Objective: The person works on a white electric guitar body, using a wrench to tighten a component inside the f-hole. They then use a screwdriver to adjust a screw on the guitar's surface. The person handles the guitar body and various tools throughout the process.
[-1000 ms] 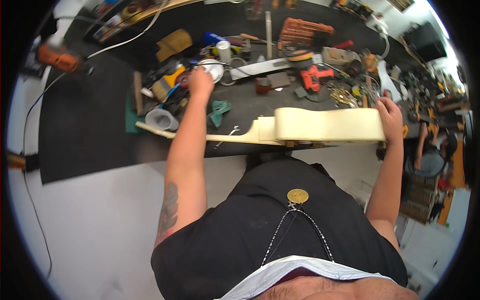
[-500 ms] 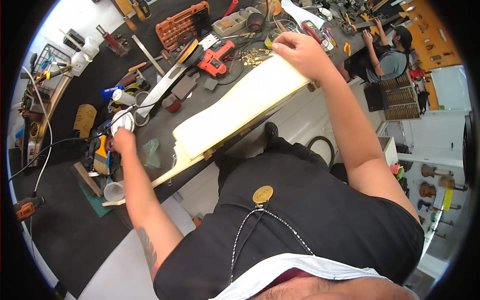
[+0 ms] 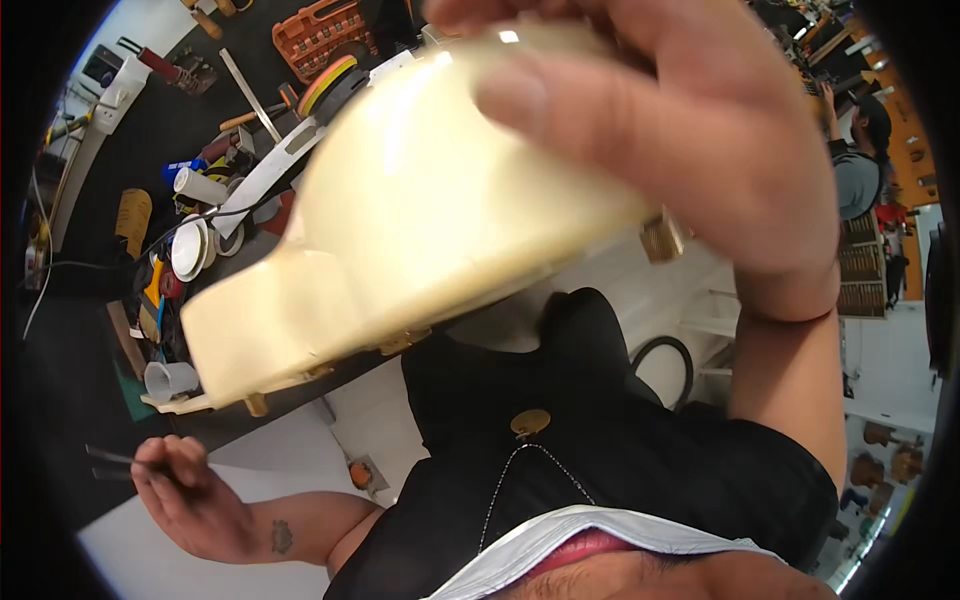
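right hand [image 3: 700, 150] fills the top of my view, from twelve to two o'clock, fingers [image 3: 560, 105] pressed down and wrapped over the near end of a big cream-coloured body [image 3: 400, 230], a long pale shell that runs from the hand down toward eight o'clock. it's lifted close to the camera and tilted, its far lower end just above the edge of the dark tabletop [image 3: 90, 330]. small brass-coloured fittings [image 3: 660, 238] stick out of its underside.

left hand [image 3: 190, 495] sits low at seven o'clock, well apart from the shell, fingers curled in and pinching a thin dark tool [image 3: 115, 463] that points toward nine o'clock.

on the tabletop at ten o'clock i see a white tape roll [image 3: 188, 248], a white cup [image 3: 168, 380], a flat metal ruler [image 3: 248, 92] and an orange bit case [image 3: 320, 35]. another person [image 3: 855, 165] stands at two o'clock by shelving.
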### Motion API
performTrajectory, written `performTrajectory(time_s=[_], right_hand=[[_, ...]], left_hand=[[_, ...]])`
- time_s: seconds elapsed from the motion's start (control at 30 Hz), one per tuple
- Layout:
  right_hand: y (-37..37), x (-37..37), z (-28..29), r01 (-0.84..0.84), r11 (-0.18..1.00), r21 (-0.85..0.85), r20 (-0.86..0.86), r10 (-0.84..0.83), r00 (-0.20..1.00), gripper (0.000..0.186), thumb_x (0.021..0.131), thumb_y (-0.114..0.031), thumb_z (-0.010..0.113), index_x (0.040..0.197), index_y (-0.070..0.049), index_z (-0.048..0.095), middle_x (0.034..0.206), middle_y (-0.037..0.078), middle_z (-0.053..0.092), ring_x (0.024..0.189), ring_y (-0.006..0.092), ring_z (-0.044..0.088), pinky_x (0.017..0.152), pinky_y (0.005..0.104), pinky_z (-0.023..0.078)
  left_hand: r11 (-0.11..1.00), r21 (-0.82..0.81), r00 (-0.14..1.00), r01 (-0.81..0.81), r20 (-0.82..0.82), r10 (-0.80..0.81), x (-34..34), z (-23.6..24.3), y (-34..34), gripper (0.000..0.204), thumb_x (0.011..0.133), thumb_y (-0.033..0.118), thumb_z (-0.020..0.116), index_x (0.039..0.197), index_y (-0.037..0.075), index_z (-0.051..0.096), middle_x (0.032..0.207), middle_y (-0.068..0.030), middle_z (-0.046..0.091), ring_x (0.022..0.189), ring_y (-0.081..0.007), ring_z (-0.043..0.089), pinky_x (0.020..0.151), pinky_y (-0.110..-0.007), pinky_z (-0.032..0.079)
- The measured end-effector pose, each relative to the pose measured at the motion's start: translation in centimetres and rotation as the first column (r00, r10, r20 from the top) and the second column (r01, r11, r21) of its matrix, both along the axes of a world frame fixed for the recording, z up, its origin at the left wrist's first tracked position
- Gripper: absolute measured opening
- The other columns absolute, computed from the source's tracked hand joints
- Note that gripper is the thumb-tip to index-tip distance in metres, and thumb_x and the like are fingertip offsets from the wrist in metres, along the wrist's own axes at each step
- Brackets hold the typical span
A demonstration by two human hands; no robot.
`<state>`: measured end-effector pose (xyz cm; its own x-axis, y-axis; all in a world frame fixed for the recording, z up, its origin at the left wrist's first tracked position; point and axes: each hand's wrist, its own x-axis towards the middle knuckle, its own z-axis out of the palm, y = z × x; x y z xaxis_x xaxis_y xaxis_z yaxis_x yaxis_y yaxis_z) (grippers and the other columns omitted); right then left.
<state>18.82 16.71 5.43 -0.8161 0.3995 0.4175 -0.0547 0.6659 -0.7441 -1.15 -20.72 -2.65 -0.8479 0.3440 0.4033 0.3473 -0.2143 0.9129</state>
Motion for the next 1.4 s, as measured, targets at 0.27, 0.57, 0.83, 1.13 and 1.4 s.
performTrajectory(time_s=[0.27,0.57,0.83,1.13,1.4], right_hand=[[-1.7,1.1,3.5,0.114,0.921,0.372,0.137,-0.176,0.975,0.047,0.101,-0.040,0.063,0.119,0.003,0.072,0.108,0.023,0.076,0.102,0.0311,0.073,0.096,0.0475,0.056],[-9.9,14.2,-7.4,0.173,0.933,0.317,-0.215,-0.107,0.971,0.025,0.096,-0.020,0.071,0.112,-0.002,0.071,0.095,0.012,0.072,0.083,0.0241,0.071,0.068,0.0369,0.054],[-14.6,13.9,-17.0,-0.023,0.851,-0.525,-0.164,-0.075,0.984,0.035,0.113,-0.027,0.053,0.116,0.004,0.068,0.091,0.008,0.073,0.083,0.0157,0.069,0.072,0.0336,0.055],[-10.8,15.0,-15.4,0.035,0.892,-0.451,-0.237,-0.157,0.959,0.037,0.115,-0.029,0.048,0.127,0.000,0.068,0.077,-0.005,0.046,0.070,0.0061,0.042,0.063,0.0256,0.039],[-10.6,14.5,-15.7,0.015,0.948,-0.318,-0.175,-0.074,0.982,0.039,0.114,-0.024,0.049,0.131,0.005,0.068,0.077,-0.005,0.046,0.070,0.0073,0.040,0.064,0.0252,0.037]], left_hand=[[0.908,0.074,0.911,0.413,-0.041,-0.411,12.9,-6.0,7.7,0.029,0.110,0.017,0.053,0.124,-0.007,0.061,0.070,-0.0011,0.049,0.060,-0.0077,0.042,0.053,-0.023,0.032],[0.827,0.020,0.818,0.561,0.140,-0.558,19.0,-9.9,10.0,0.021,0.112,0.016,0.052,0.121,-0.002,0.060,0.085,-0.0090,0.070,0.066,-0.0082,0.056,0.061,-0.021,0.044],[0.865,-0.145,0.827,0.480,-0.254,-0.501,23.0,-11.3,12.9,0.010,0.103,0.007,0.065,0.108,-0.002,0.065,0.084,-0.0112,0.075,0.059,-0.0159,0.065,0.056,-0.030,0.052],[0.959,-0.194,0.763,-0.207,-0.645,0.035,17.1,-7.6,16.4,0.022,0.098,0.019,0.072,0.108,0.000,0.069,0.090,-0.0157,0.076,0.079,-0.0316,0.075,0.073,-0.041,0.058],[0.958,-0.273,0.857,-0.093,-0.512,-0.063,16.8,-6.6,19.2,0.021,0.099,0.017,0.069,0.103,-0.003,0.070,0.082,-0.0119,0.077,0.062,-0.0214,0.069,0.063,-0.035,0.053]])
